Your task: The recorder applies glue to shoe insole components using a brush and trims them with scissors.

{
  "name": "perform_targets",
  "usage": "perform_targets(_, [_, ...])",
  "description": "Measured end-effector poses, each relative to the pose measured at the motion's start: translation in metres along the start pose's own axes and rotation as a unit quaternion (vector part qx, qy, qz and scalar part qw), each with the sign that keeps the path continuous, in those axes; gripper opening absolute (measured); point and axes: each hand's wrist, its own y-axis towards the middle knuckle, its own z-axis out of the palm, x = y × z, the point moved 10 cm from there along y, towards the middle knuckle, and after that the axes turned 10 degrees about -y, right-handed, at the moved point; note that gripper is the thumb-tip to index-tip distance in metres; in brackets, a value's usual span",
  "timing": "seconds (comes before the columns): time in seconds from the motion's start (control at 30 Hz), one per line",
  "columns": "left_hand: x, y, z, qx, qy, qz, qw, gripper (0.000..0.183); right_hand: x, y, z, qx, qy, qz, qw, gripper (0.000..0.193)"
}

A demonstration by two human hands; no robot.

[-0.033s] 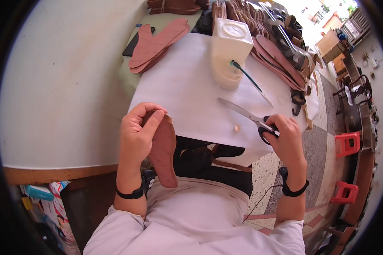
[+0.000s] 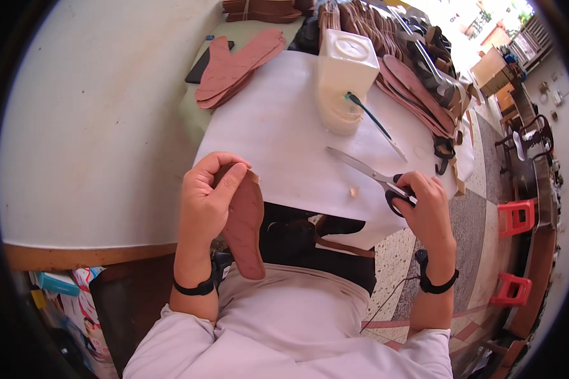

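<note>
My left hand [image 2: 203, 199] pinches a reddish-brown shoe insole [image 2: 245, 224] near its upper end, between thumb and fingers. The insole hangs down in front of my shirt, past the front edge of the white tabletop [image 2: 259, 136]. A small tan flap shows at its upper edge beside my thumb. In my right hand [image 2: 430, 205] is a pair of scissors [image 2: 372, 173] with black handles. Their blades look closed together and point left over the tabletop. Close below them lies a small tan scrap [image 2: 353, 192].
A cut-open whitish plastic jug [image 2: 342, 79] with a green-handled brush [image 2: 374, 121] stands ahead. Insoles are stacked at far left [image 2: 237, 72] and far right [image 2: 417, 95], with bundled brown pieces [image 2: 367, 25] behind. A dark flat object [image 2: 199, 68] lies beside the left stack. Red stools [image 2: 515, 216] stand right.
</note>
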Motion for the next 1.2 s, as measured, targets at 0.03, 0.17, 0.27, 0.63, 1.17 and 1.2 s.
perform_targets(0.03, [-0.002,0.000,0.000,0.001,-0.010,0.005,1.000,0.010,-0.004,0.000,0.001,0.004,0.012,0.014,1.000,0.036])
perform_targets(0.17, [-0.009,-0.001,-0.007,-0.016,-0.032,0.012,0.999,0.011,-0.023,-0.004,0.001,-0.008,0.050,0.067,0.996,0.036])
perform_targets(0.27, [-0.007,0.000,-0.007,-0.035,-0.019,0.017,0.999,0.011,-0.039,-0.011,0.004,-0.010,0.053,0.089,0.995,0.035])
perform_targets(0.63, [-0.018,-0.001,0.029,0.028,-0.003,0.026,0.999,0.010,-0.001,-0.011,-0.031,-0.074,-0.014,0.023,0.997,0.023])
perform_targets(1.17, [-0.037,-0.023,0.070,0.079,0.129,0.126,0.980,0.006,0.119,0.024,-0.001,-0.095,0.362,0.002,0.927,0.012])
perform_targets(1.2, [-0.036,-0.024,0.068,0.079,0.128,0.126,0.980,0.005,0.120,0.024,0.004,-0.086,0.369,0.002,0.926,0.012])
